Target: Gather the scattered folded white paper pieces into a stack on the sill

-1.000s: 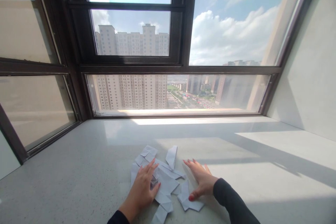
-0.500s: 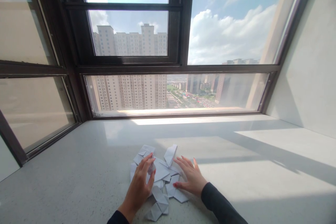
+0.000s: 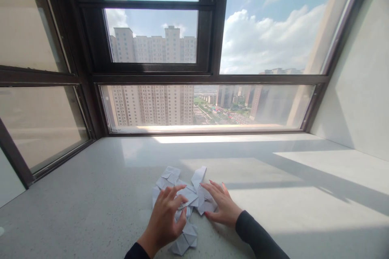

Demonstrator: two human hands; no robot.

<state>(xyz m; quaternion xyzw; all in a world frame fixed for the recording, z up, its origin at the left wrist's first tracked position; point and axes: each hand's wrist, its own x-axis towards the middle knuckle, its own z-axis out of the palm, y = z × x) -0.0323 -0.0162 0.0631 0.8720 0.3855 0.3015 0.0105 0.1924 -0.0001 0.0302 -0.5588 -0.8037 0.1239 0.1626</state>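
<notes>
A heap of several small folded white paper pieces (image 3: pixel 194 180) lies on the pale stone sill (image 3: pixel 273 210) in front of me. My left hand (image 3: pixel 166 216) rests on the left side of the heap, fingers curled over the papers. My right hand (image 3: pixel 221 204) lies flat on the heap's right side, fingers spread and red nails showing. One folded piece (image 3: pixel 184 243) sticks out below my left hand, near the bottom edge.
A dark-framed window (image 3: pixel 209 77) runs along the back of the sill, with tall buildings and sky beyond. A second glass pane (image 3: pixel 39 121) closes the left side and a pale wall (image 3: pixel 358 89) the right. Sunlight patches fall across the sill's right half.
Both hands have drawn closer together, pushing the scattered paper pieces into a tighter heap. The right hand slid left; the pieces that lay at lower right are now under it.
</notes>
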